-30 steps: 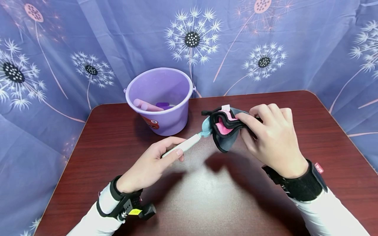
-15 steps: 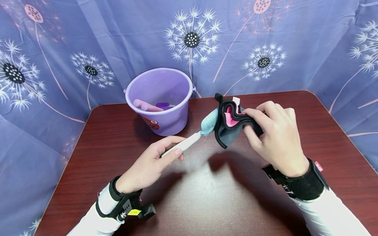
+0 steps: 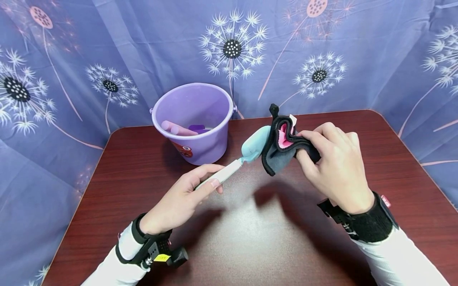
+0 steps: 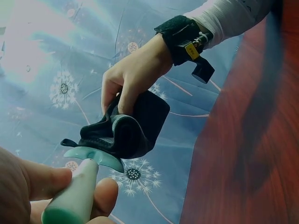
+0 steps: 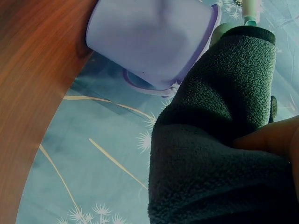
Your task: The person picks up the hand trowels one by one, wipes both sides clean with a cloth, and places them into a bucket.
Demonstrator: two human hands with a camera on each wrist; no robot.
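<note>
In the head view my left hand (image 3: 179, 202) grips the pale handle of a scoop (image 3: 255, 143), thumb on top. The scoop's light-blue head points up and to the right, above the table. My right hand (image 3: 334, 167) pinches a folded cleaning cloth (image 3: 279, 157), grey outside and pink inside, with black edging, a black loop and a white tag. The cloth lies against the far right edge of the scoop's head and hides part of it. The left wrist view shows the cloth (image 4: 126, 130) right behind the scoop's teal head (image 4: 93, 156).
A purple bucket (image 3: 214, 147) stands at the back left of the dark red wooden table (image 3: 118, 159), with pink rods (image 3: 182, 130) and a purple item (image 3: 198, 128) inside. Blue dandelion-print fabric (image 3: 171, 43) hangs behind the table and at its sides.
My right hand has drawn the cloth up and to the right along the scoop's head, and more of the blue head shows. My left hand and the scoop have barely moved.
</note>
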